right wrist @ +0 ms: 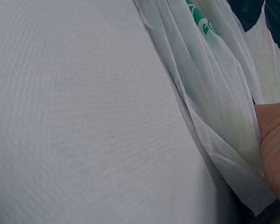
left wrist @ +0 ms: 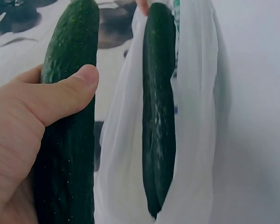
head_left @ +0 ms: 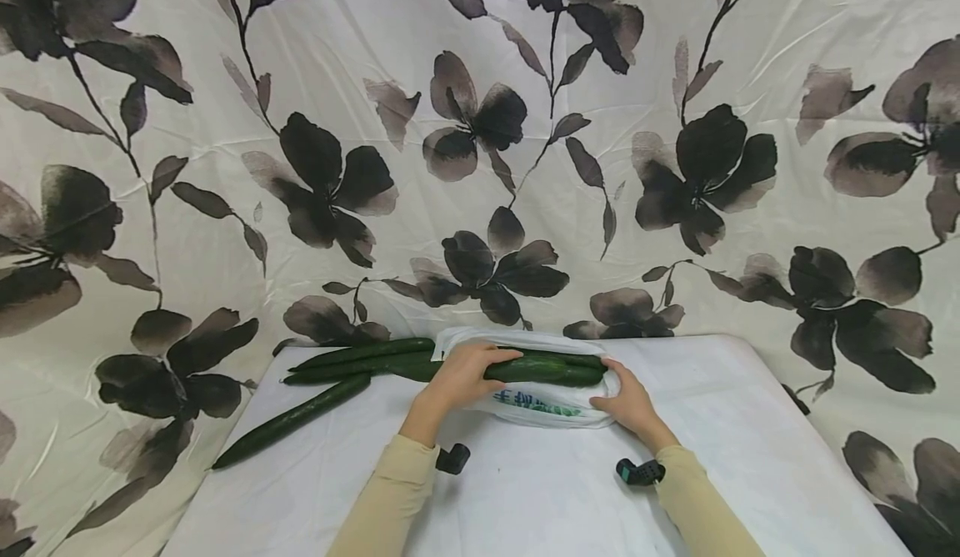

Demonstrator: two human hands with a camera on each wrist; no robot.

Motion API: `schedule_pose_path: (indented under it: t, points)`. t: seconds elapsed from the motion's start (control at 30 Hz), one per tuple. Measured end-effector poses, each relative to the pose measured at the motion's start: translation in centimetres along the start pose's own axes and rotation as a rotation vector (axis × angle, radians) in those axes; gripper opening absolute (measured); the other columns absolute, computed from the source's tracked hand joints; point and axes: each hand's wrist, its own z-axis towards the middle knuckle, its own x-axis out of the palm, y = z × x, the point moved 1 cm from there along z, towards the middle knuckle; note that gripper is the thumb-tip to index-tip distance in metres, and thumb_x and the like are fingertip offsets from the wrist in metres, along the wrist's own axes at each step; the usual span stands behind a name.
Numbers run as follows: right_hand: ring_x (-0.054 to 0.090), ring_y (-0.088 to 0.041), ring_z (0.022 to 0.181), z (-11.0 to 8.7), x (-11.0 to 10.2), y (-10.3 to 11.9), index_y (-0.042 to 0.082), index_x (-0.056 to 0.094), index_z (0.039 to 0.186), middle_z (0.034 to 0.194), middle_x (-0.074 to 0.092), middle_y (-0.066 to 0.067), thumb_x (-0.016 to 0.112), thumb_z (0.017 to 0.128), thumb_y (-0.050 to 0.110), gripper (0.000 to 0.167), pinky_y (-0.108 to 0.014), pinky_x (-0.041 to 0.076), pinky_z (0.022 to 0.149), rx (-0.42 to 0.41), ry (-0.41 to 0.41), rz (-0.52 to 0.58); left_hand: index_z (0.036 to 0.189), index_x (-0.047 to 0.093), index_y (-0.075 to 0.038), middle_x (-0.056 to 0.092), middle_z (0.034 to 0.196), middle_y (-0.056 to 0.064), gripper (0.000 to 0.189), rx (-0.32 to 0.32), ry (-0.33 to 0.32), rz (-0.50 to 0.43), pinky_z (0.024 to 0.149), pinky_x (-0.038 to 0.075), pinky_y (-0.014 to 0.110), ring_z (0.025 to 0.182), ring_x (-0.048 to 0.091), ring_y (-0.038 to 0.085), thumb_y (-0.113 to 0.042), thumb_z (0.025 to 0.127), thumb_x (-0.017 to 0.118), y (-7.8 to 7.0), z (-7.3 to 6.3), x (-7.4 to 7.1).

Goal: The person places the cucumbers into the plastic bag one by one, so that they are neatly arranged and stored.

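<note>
Your forearms (head_left: pixel 382 499), in pale sleeves (head_left: pixel 705 499), reach in from the near side of the plastic bag (head_left: pixel 517 411) and slant inward towards it. Over the bag's left part, your left hand (head_left: pixel 459 378) is closed in a grip, its thumb (left wrist: pixel 72 91) laid across. Your right hand (head_left: pixel 628 403) curls round the bag's right end. Your wrists (head_left: pixel 422 424) show bare on the bag's near side.

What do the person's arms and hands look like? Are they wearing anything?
The left sleeve and right sleeve are long and light tan. The left hand and right hand have no gloves on. Beside the left sleeve is a small black gadget; beside the right sleeve is another gadget, black with a green patch.
</note>
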Motion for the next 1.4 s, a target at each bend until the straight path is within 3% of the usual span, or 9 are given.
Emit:
schedule_pose_path:
  t: [0.2, 0.57, 0.77, 0.93, 1.03, 1.2, 1.4]
  points:
    - [0.027, -0.046, 0.137, 0.0, -0.1, 0.0, 0.008, 0.035, 0.149, 0.15, 0.031, -0.025, 0.08, 0.079, 0.02, 0.084, -0.061, 0.025, 0.108, -0.007, 0.0, 0.001, 0.139, 0.057, -0.026, 0.063, 0.117, 0.002, 0.059, 0.032, 0.018, 0.009, 0.079, 0.051, 0.034, 0.097, 0.062, 0.018, -0.026, 0.084, 0.078, -1.4, 1.3, 0.7]
    - [0.028, -0.046, 0.137, 0.1, -0.1, 0.1, 0.011, 0.031, 0.151, 0.152, 0.03, -0.023, 0.083, 0.077, 0.018, 0.09, -0.063, 0.025, 0.107, 0.005, -0.007, -0.01, 0.14, 0.055, -0.032, 0.062, 0.116, -0.002, 0.059, 0.059, 0.021, 0.038, 0.091, 0.046, 0.04, 0.104, 0.059, 0.018, -0.029, 0.085, 0.077, -3.7, 3.1, 2.8]
    - [0.037, -0.047, 0.131, 0.1, -0.2, 0.1, 0.005, 0.033, 0.149, 0.147, 0.037, -0.026, 0.085, 0.076, 0.015, 0.09, -0.063, 0.03, 0.104, -0.091, -0.033, -0.04, 0.14, 0.054, -0.032, 0.062, 0.117, -0.003, 0.059, 0.064, 0.005, 0.026, 0.093, 0.045, 0.041, 0.105, 0.058, 0.018, -0.03, 0.085, 0.076, -4.7, 4.2, 3.4]
    - [0.043, -0.046, 0.127, 0.0, -0.3, 0.0, -0.001, 0.036, 0.147, 0.142, 0.044, -0.026, 0.084, 0.075, 0.011, 0.087, -0.063, 0.032, 0.102, -0.182, -0.048, 0.011, 0.14, 0.054, -0.031, 0.061, 0.117, -0.003, 0.059, 0.062, -0.004, -0.007, 0.095, 0.044, 0.039, 0.106, 0.058, 0.017, -0.028, 0.086, 0.076, -4.9, 5.0, 4.5]
    - [0.044, -0.044, 0.127, 0.0, -0.4, 0.0, 0.002, 0.037, 0.147, 0.142, 0.045, -0.025, 0.084, 0.076, 0.012, 0.086, -0.062, 0.033, 0.102, -0.187, -0.048, 0.031, 0.14, 0.054, -0.03, 0.061, 0.118, -0.002, 0.059, 0.06, -0.011, -0.033, 0.094, 0.046, 0.038, 0.106, 0.058, 0.017, -0.027, 0.086, 0.076, -4.8, 5.2, 5.3]
    - [0.043, -0.045, 0.128, 0.1, -0.4, -0.1, 0.006, 0.035, 0.148, 0.144, 0.042, -0.024, 0.084, 0.077, 0.017, 0.087, -0.062, 0.032, 0.102, -0.135, -0.032, 0.031, 0.139, 0.057, -0.027, 0.062, 0.119, 0.0, 0.057, 0.057, -0.014, -0.026, 0.093, 0.047, 0.037, 0.105, 0.058, 0.019, -0.026, 0.085, 0.077, -4.1, 5.2, 6.6]
    - [0.038, -0.046, 0.131, 0.2, -0.3, -0.4, 0.011, 0.035, 0.149, 0.147, 0.038, -0.025, 0.084, 0.076, 0.018, 0.089, -0.062, 0.03, 0.104, -0.044, -0.029, 0.011, 0.139, 0.056, -0.031, 0.062, 0.12, 0.0, 0.058, 0.014, 0.03, -0.017, 0.091, 0.047, 0.036, 0.105, 0.058, 0.019, -0.028, 0.085, 0.077, -3.3, 4.9, 8.1]
